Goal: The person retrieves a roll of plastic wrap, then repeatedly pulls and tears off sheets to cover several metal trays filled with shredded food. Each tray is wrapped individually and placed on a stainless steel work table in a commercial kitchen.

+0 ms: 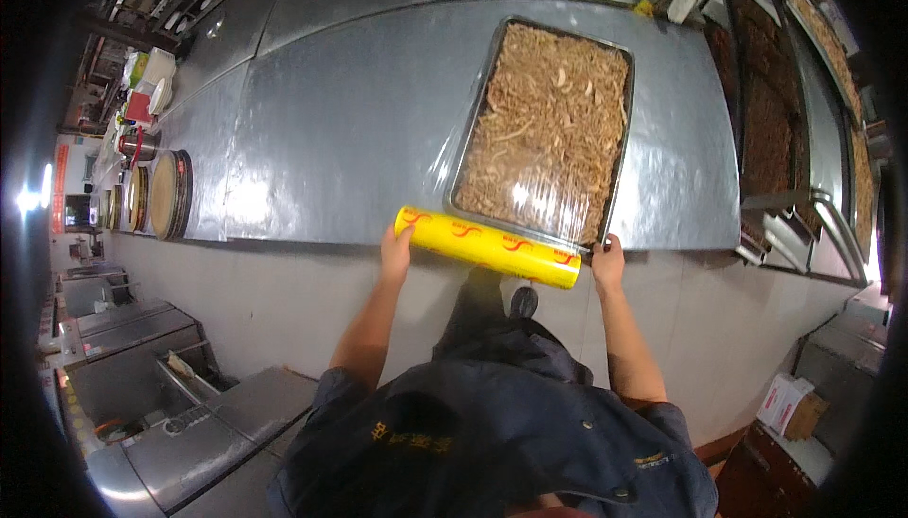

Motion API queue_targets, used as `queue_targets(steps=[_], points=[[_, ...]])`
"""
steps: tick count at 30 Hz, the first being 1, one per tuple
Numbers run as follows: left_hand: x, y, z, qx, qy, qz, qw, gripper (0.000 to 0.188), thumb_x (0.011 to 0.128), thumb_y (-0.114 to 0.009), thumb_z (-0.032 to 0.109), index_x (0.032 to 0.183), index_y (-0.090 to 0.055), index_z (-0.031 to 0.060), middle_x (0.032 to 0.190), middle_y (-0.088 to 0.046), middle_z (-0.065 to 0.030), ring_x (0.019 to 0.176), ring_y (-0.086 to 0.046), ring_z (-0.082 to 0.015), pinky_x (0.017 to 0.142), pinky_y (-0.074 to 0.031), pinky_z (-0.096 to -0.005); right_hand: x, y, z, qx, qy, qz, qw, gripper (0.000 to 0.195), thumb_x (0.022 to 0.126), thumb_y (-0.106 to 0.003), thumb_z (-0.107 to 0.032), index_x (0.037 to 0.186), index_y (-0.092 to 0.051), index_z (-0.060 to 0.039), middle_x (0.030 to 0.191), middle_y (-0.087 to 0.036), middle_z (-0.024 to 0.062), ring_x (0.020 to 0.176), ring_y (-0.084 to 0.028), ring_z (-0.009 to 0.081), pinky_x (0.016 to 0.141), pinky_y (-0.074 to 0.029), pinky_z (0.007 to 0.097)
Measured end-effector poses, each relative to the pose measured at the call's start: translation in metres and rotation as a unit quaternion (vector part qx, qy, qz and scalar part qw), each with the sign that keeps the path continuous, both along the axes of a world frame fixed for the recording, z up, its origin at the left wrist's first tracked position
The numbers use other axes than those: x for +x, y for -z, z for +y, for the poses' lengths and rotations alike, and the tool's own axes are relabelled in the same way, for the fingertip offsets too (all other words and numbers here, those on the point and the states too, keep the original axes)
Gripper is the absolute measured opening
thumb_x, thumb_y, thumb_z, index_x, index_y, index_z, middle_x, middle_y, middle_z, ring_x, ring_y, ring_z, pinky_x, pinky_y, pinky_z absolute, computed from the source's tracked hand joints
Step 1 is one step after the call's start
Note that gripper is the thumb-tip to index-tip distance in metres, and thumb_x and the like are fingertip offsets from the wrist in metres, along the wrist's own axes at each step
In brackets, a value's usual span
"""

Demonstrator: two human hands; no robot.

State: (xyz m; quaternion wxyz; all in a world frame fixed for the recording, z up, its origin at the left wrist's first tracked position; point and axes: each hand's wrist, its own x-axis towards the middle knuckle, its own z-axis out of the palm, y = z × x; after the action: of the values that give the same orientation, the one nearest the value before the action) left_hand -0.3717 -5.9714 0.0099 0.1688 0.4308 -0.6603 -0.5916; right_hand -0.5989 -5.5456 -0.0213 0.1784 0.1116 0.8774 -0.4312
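A yellow roll of cling film (489, 246) with red print lies slanted along the near edge of the steel worktable. My left hand (396, 252) grips its left end, thumb on top. Beyond it, a dark-rimmed rectangular tray (627, 117) is filled with shredded brown food (546, 120), possibly cooked meat. Clear film (535, 195) stretches over the tray, shiny and wrinkled near the roll. My right hand (608, 260) has its fingers closed at the tray's near right corner, just right of the roll's end. Whether film is also pinched there is hidden.
The steel worktable (340, 128) runs to the left, with stacked round boards (170, 195) and a metal pot (138, 145) along it. At right stands a rack (801, 92) of trays with brown food. Steel counters (206, 440) lie behind left, a cardboard box (791, 408) behind right.
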Motion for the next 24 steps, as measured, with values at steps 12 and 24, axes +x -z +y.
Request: queue_targets(steps=[12,24], points=[[0.029,0.018,0.020,-0.109,-0.102,-0.088,0.985,0.029,0.093,-0.068,0.022,0.104,-0.072,-0.0046,0.094,-0.078,-0.0156,0.085,-0.074,-0.0272,0.079,-0.056,-0.0403,0.101,0.009,0.003,-0.288,0.024,-0.154,0.945,0.070,0.094,-0.083,-0.023,0.148,-0.044,0.0006,0.123,-0.068,0.0084,0.107,-0.067,0.0193,0.101,-0.051,0.0343],[0.017,0.093,0.026,0.054,-0.160,-0.284,0.944,0.073,0.078,-0.086,0.047,0.119,-0.070,-0.0104,0.119,-0.073,-0.0256,0.108,-0.071,-0.0338,0.095,-0.054,-0.0432,0.095,-0.029,-0.018,-0.258,-0.084,-0.169,0.947,0.051,0.089,-0.085,-0.005,0.133,-0.060,-0.0010,0.117,-0.076,0.0065,0.109,-0.070,0.0182,0.099,-0.055,0.0348]])
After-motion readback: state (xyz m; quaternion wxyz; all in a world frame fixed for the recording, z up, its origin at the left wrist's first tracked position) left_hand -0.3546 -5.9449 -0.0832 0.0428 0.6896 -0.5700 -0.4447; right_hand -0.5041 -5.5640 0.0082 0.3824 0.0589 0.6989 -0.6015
